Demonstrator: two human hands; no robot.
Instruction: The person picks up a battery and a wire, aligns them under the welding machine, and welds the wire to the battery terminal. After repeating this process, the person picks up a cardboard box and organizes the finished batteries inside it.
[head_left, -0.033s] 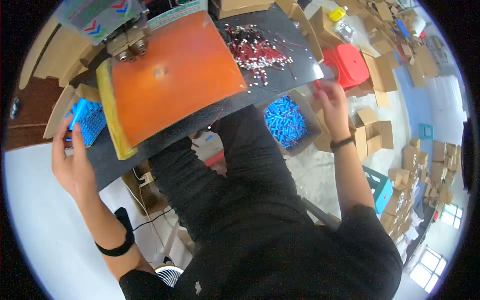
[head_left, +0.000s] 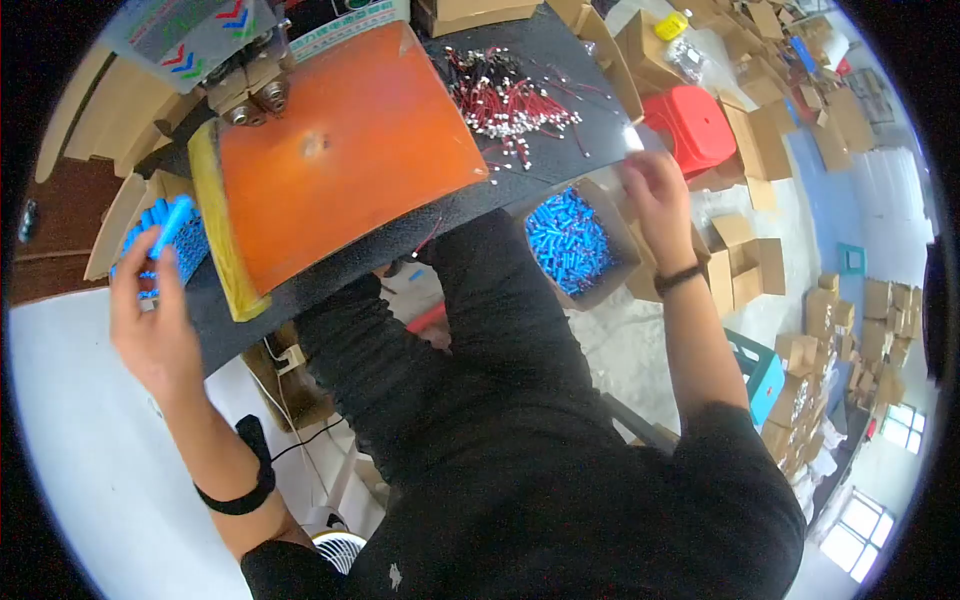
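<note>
My left hand (head_left: 155, 335) pinches a blue cylindrical battery cell (head_left: 178, 224) between thumb and fingers, tilted above a cardboard box (head_left: 122, 225). Rows of similar blue cells (head_left: 192, 243) fill that box at the table's left end. Off the table's right edge, my right hand (head_left: 662, 205) has its fingers curled toward the thumb; whatever is in them, if anything, does not show. Below and left of it, an open carton (head_left: 627, 250) holds many loose blue cells (head_left: 568, 240). A pile of red and black wire leads with white connectors (head_left: 515, 105) lies on the black table (head_left: 590, 110).
An orange sheet (head_left: 350, 150) with a yellow edge (head_left: 222, 220) covers the table's middle. A machine head (head_left: 255, 95) hangs over its far left corner. One loose lead (head_left: 430, 238) lies at the front edge. A red stool (head_left: 690, 128) and cartons (head_left: 745, 265) stand to the right.
My left hand has lifted slightly and moved right, bringing the blue battery cell up from the others. My right hand has shifted a little left and down.
</note>
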